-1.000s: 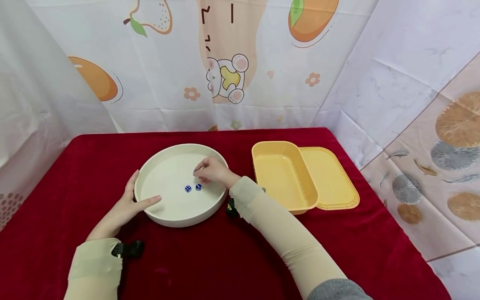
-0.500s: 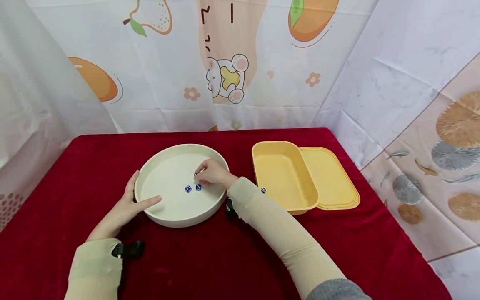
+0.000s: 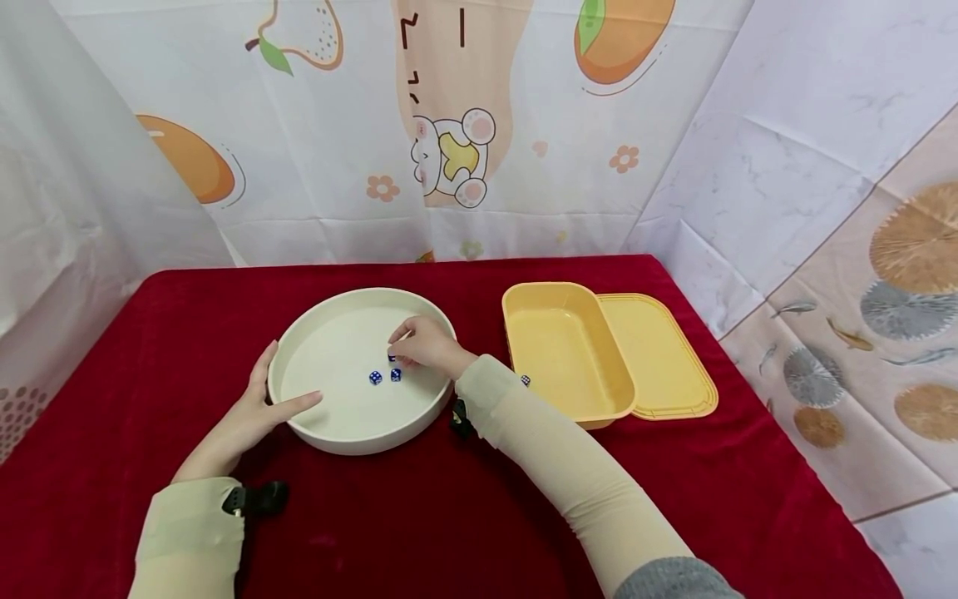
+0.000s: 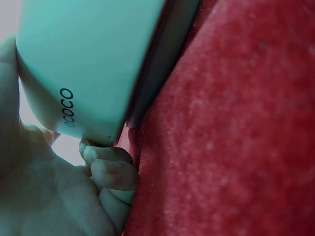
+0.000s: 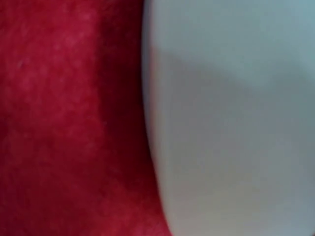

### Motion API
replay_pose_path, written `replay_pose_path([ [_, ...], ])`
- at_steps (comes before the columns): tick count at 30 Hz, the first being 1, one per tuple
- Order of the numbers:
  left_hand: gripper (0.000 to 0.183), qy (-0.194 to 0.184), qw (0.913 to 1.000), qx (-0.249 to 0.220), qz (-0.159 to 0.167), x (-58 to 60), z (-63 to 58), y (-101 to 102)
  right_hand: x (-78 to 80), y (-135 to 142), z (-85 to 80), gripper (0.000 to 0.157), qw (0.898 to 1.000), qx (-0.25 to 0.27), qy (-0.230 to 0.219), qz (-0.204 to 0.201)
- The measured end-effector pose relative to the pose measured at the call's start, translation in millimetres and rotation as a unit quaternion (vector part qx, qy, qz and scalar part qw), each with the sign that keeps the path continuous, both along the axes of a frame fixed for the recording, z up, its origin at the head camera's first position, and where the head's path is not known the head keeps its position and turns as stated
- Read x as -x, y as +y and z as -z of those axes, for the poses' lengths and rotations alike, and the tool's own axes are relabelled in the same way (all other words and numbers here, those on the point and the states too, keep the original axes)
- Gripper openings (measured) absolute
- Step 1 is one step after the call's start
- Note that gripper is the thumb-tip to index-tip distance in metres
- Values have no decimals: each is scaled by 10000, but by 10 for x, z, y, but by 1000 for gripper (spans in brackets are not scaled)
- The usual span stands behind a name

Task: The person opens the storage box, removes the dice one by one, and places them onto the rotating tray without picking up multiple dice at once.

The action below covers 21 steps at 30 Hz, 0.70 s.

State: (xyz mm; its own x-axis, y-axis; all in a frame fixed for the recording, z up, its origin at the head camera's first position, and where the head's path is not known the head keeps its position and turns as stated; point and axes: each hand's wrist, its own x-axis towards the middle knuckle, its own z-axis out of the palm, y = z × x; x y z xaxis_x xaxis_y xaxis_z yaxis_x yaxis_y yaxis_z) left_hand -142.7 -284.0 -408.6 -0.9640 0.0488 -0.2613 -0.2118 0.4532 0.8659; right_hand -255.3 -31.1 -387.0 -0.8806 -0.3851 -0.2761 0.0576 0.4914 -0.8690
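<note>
A round white tray (image 3: 329, 408) lies on the red cloth, left of centre. My left hand (image 3: 250, 416) grips its left side, thumb over the rim; in the left wrist view curled fingers (image 4: 113, 172) lie against the lower edge of the tray wall. Inside the tray, my right hand (image 3: 427, 345) pinches a blue die (image 3: 392, 358) at its fingertips, partly covered by them. Two more blue dice, a left die (image 3: 375, 378) and a right die (image 3: 396, 375), sit just in front of it. The right wrist view shows only the tray wall (image 5: 231, 137) and cloth, no fingers.
To the right stands a yellow rectangular box (image 3: 569, 341) with a small dotted die (image 3: 525, 380) at its near left side. Its yellow lid (image 3: 662, 358) lies against its right side. Printed curtains (image 3: 322, 166) hang behind the red-covered table (image 3: 419, 516).
The die at my right fingertips has come lower and shows more of its blue side, now closer to the other two dice. My left hand has stayed on the tray.
</note>
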Motion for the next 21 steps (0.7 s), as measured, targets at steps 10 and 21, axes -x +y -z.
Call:
replay_pose_path([
  [10, 114, -7, 10000, -17, 10, 1, 7, 2, -11, 71, -152, 13, 9996, 258, -45, 136],
  [21, 111, -71, 10000, -27, 26, 15, 46, 1, -112, 288, -409, 27, 9952, 977, 3, -76],
])
